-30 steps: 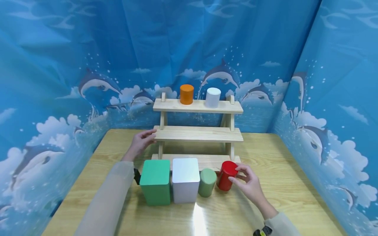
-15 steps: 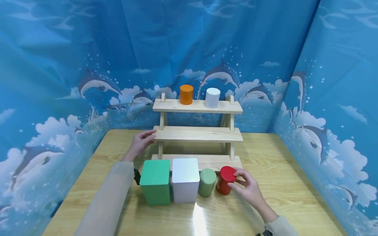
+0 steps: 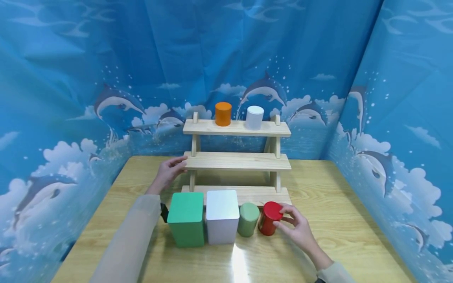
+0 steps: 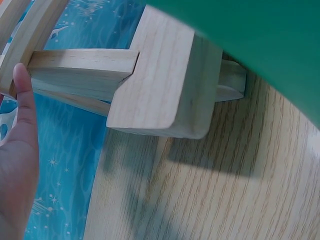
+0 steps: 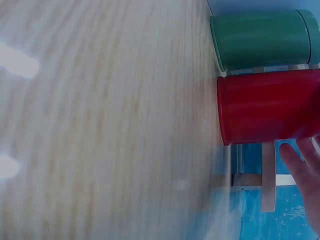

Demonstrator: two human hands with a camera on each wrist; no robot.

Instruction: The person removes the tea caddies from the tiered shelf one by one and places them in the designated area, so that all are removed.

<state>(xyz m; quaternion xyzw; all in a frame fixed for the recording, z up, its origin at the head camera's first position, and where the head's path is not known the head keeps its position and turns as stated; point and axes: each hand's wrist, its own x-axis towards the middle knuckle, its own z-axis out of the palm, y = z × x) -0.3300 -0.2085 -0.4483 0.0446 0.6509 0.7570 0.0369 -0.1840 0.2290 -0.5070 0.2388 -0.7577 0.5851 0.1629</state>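
Note:
In the head view, my right hand (image 3: 299, 229) holds the upper right side of a red cylindrical can (image 3: 270, 218) between thumb and fingers. The can stands upright, close beside a shorter pale green can (image 3: 248, 219); both also show in the right wrist view, where the red can (image 5: 272, 106) fills the right side. My left hand (image 3: 168, 173) holds the left end of the middle shelf on a three-tier wooden display stand (image 3: 237, 160). Its thumb (image 4: 25, 100) presses the shelf's edge in the left wrist view, with the other fingers mostly hidden.
A green box (image 3: 186, 220) and a white box (image 3: 222, 217) stand left of the cans, in front of the bottom shelf. On the top shelf are an orange can (image 3: 223, 114) and a white can (image 3: 254, 117). A dolphin-print curtain (image 3: 170, 59) encloses the wooden table (image 3: 325, 196).
The red can has come slightly nearer the person and a little left, with my right hand on it. My left hand has stayed at the shelf.

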